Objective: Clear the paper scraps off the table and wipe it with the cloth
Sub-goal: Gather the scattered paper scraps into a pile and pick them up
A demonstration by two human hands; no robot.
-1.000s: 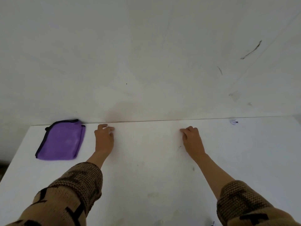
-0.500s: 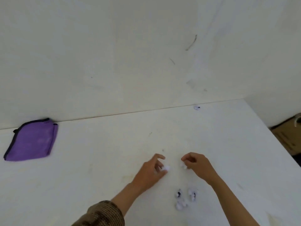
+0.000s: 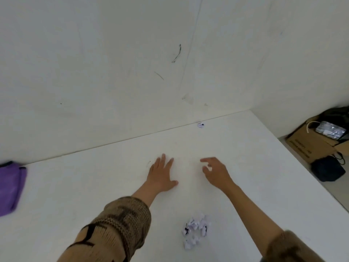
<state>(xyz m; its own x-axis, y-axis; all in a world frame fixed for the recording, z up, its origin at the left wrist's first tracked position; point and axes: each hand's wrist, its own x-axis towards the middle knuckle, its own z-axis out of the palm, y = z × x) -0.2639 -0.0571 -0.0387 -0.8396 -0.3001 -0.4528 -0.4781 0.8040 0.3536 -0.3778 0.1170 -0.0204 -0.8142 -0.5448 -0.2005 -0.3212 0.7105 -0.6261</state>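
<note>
Now, risks first, L to R. Cloth (image 3: 10, 188) sits at far left edge of table (image 3: 75, 186), partly out of frame and well apart from both hands, so wiping early would prob. drag scraps around. Scrap pile (image 3: 196, 230) lies near the front edge, between the forearms; a careless sweep or sleeve (image 3: 117, 227) brush could scatter bits onto the floor. Lone scrap (image 3: 201, 125) by the wall is easy to miss.

Left hand (image 3: 162, 176): flat, palm down, fingers spread wide, empty. Right hand (image 3: 217, 173): hovering just above the top, fingers loosely curled and apart, holding nothing.
</note>
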